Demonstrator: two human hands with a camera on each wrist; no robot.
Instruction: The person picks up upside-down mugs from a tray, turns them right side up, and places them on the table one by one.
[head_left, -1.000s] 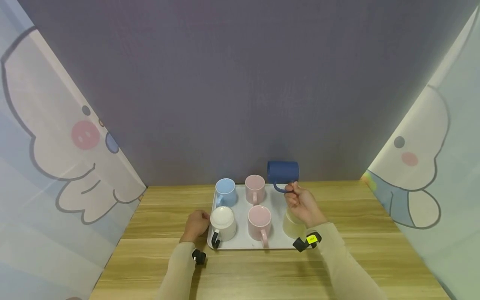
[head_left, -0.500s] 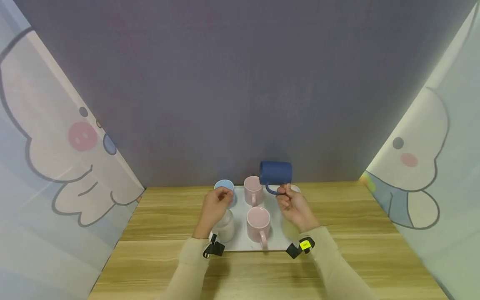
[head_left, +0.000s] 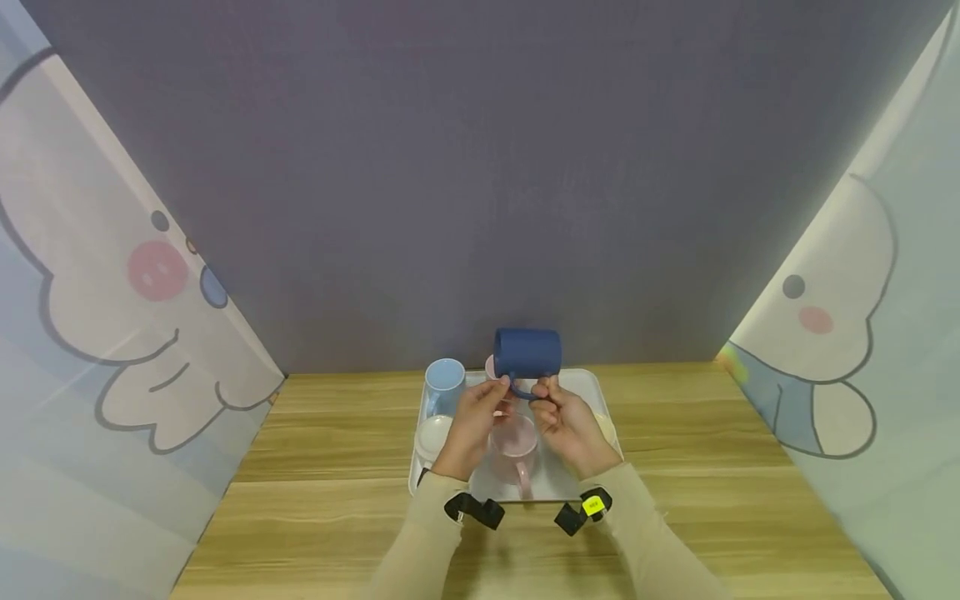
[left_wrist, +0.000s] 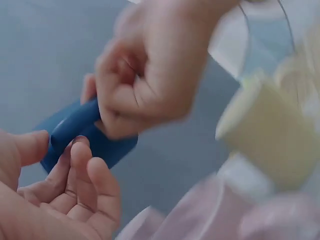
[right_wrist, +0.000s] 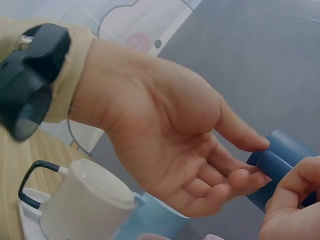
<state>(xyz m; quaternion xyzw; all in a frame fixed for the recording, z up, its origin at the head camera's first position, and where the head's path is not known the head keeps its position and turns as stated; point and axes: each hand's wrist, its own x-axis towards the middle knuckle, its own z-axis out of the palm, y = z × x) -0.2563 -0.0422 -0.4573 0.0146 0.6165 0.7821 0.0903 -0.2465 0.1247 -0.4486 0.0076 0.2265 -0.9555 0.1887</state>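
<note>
A dark blue mug [head_left: 528,352] is held on its side above the tray, its mouth toward the left and its handle hanging down. My right hand [head_left: 573,429] grips the lower right part of that handle with curled fingers and thumb. From the other side my left hand [head_left: 474,425] pinches the handle near its mouth end; in the left wrist view the thumb and fingertips [left_wrist: 80,150] meet it from both sides. Parts of the handle are hidden by the fingers. Beneath the hands lies a white tray [head_left: 551,487] bearing several mugs.
On the tray are a light blue mug [head_left: 446,377], a white mug [right_wrist: 87,202] with a dark handle, a front pink mug [head_left: 514,440], a mostly hidden rear pink mug [head_left: 491,367] and a pale yellow mug [left_wrist: 272,132]. A grey wall [head_left: 390,208] rises behind the wooden table [head_left: 322,467].
My left hand has left the tray's left edge, risen and moved right to the blue mug's handle. The right hand has carried the mug leftward, still on its side.
</note>
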